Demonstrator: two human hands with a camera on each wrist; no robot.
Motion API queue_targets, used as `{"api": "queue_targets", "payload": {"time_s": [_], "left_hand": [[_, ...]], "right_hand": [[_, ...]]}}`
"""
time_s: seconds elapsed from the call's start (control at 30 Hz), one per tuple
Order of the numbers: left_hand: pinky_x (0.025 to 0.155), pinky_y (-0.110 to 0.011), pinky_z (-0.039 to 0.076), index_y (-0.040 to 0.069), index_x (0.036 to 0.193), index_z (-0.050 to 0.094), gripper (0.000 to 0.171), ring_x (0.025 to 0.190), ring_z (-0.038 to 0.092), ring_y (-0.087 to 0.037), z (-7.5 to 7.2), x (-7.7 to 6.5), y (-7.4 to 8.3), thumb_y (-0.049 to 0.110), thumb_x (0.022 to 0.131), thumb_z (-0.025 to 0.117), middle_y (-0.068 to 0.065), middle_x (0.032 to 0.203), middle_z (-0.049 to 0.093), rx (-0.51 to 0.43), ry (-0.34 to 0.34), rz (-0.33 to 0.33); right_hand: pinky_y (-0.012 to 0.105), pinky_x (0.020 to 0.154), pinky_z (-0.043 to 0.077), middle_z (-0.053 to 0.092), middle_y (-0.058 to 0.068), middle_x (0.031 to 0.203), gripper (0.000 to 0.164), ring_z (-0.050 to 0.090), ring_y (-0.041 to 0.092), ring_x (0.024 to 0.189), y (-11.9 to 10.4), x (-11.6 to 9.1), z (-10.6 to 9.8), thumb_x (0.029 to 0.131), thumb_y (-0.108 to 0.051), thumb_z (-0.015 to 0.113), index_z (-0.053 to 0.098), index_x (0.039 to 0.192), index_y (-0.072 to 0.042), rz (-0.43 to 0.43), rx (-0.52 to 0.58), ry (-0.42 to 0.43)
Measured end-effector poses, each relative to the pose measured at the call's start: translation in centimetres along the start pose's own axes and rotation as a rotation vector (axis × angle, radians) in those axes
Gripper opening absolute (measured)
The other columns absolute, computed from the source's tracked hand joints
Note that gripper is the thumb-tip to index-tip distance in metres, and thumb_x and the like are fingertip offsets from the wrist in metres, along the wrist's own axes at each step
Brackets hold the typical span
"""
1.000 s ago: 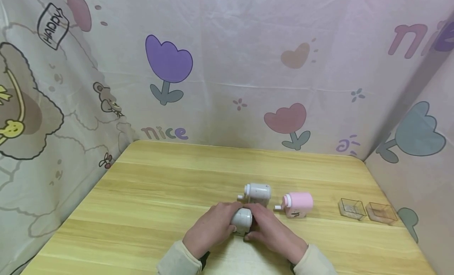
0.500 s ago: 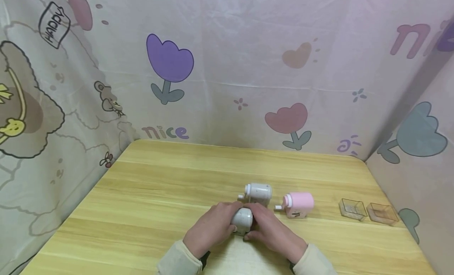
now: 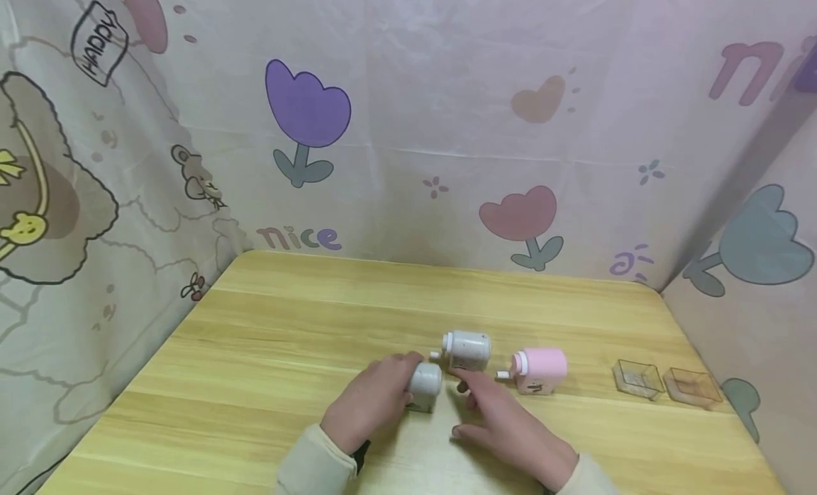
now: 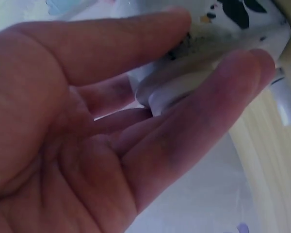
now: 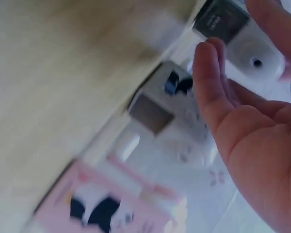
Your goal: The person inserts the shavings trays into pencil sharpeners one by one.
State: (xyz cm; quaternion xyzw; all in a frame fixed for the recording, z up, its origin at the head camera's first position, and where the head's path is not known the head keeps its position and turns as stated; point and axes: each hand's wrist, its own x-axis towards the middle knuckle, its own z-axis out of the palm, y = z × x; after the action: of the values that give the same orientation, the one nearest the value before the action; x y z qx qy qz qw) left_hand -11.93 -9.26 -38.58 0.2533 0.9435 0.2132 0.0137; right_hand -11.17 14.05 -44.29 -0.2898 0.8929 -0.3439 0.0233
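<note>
The near grey sharpener [image 3: 425,383] is being held by the left hand [image 3: 370,403] in front of the far grey sharpener [image 3: 469,347]; nothing is being held by the spread right hand [image 3: 507,424]; a knock to the far grey sharpener is being risked by that hand's forward drift.

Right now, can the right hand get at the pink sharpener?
Likely yes: the right hand holds nothing, and no other object shows between it and the pink sharpener.

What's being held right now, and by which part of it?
The left hand grips the nearest white sharpener by its left end; the right hand holds nothing.
</note>
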Motion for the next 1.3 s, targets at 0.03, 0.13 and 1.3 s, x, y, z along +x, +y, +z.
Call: {"api": "queue_targets", "payload": {"time_s": [0.03,0.13,1.3], "left_hand": [[0.068,-0.036,0.053,0.008,0.113,0.056,0.04,0.081,0.064,-0.024,-0.1,0.1,-0.3,0.005,0.077,0.073,-0.012,0.098,0.064,0.002,0.012,-0.014],[0.07,-0.037,0.053,0.005,0.116,0.054,0.041,0.083,0.064,-0.026,-0.4,0.3,-1.3,0.003,0.079,0.072,-0.015,0.101,0.063,0.001,0.037,-0.047],[0.06,-0.028,0.045,0.012,0.109,0.064,0.045,0.069,0.054,-0.009,0.1,-0.5,2.8,0.041,0.077,0.075,0.003,0.086,0.062,0.034,-0.219,-0.009]], "right_hand": [[0.032,0.083,0.048,0.057,0.002,0.115,0.074,0.055,0.012,0.095,0.0,-0.4,-0.4,0.079,-0.029,0.076,0.041,0.14,-0.006,0.002,0.004,0.002],[0.027,0.075,0.048,0.058,-0.005,0.105,0.056,0.052,0.006,0.086,0.1,-1.5,-1.8,0.082,-0.028,0.073,0.052,0.13,-0.008,-0.029,-0.009,0.029],[0.081,0.085,0.014,0.022,0.041,0.141,0.087,0.019,0.064,0.12,14.1,-11.9,-12.2,0.087,-0.051,0.061,0.025,0.144,0.004,0.504,-0.459,0.205]]}}
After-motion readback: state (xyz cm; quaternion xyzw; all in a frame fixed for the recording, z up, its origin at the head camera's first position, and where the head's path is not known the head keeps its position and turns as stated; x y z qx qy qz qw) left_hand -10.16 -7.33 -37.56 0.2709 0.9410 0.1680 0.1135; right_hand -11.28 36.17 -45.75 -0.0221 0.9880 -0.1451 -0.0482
